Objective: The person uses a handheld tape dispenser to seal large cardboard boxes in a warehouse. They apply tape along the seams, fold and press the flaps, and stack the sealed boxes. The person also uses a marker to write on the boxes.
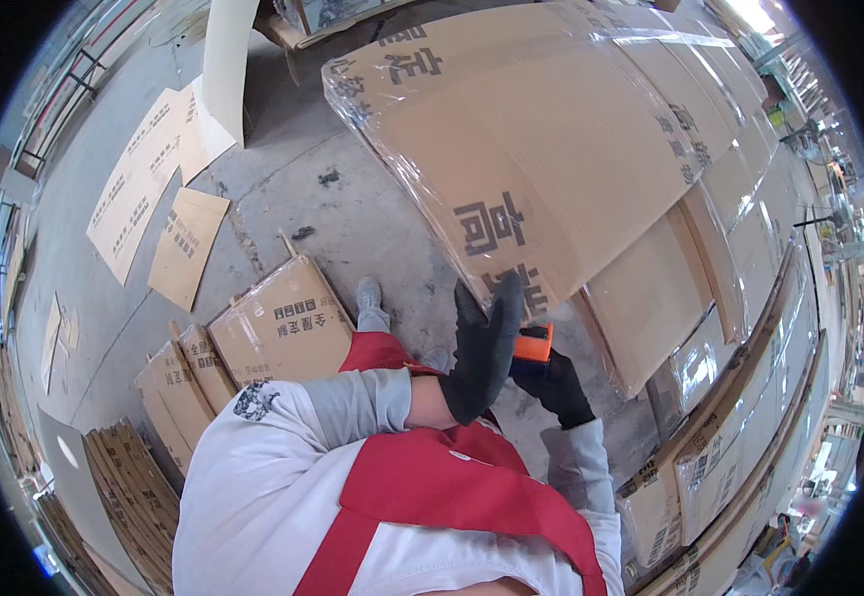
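Observation:
A large flat cardboard package (529, 141), wrapped in clear film and bearing printed characters, stands tilted in front of me. My left hand (484, 350), in a dark glove, holds its near lower corner, with the thumb on one side of the edge and the fingers on the other. Just to the right, my right hand (558, 387), gloved in black, grips an orange and dark blue hand-held tool (533, 344). The tool is close to the package's lower edge; the fingers partly cover it, so its exact kind is unclear.
More wrapped cardboard packages (730, 447) lean in rows at the right. Shorter cartons (283, 320) stand by my left foot. Flat cardboard sheets (190, 246) lie on the concrete floor (290, 186). Stacked cardboard (130, 492) is at the lower left.

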